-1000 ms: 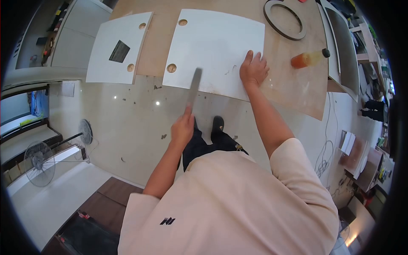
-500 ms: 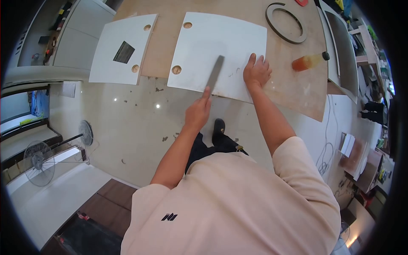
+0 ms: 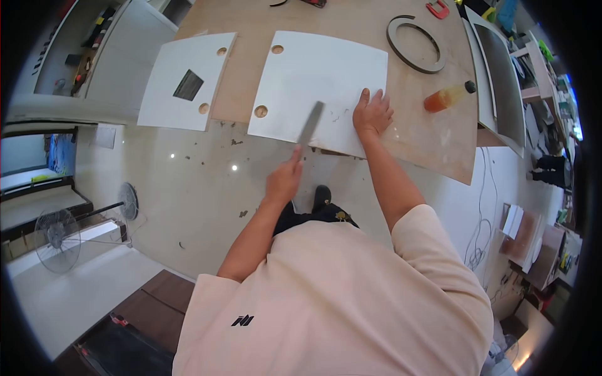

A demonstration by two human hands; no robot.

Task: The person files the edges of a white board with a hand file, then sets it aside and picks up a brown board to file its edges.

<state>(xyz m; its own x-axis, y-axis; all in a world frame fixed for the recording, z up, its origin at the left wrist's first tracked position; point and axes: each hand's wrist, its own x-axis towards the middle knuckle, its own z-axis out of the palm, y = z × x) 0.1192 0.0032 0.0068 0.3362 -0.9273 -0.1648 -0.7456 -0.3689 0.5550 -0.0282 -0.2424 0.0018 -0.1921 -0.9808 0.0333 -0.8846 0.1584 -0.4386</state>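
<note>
My left hand is closed round the near end of a long grey flat file, with one finger stretched along it. The file slants over the near edge of a white panel, its far end above the panel's face. Two round holes sit along that panel's left side. My right hand lies flat on the panel's right edge, fingers spread. Small dark shavings lie on the white face between the file and my right hand.
A second white panel with a dark square piece lies left on the wooden table. At right are a coil of edge banding, a bottle of orange liquid and a red clamp. Floor debris and fans stand left.
My left hand and the file have drawn back toward me and slightly left over the panel's edge. My right hand stays on the panel. The whole view has shifted a little.
</note>
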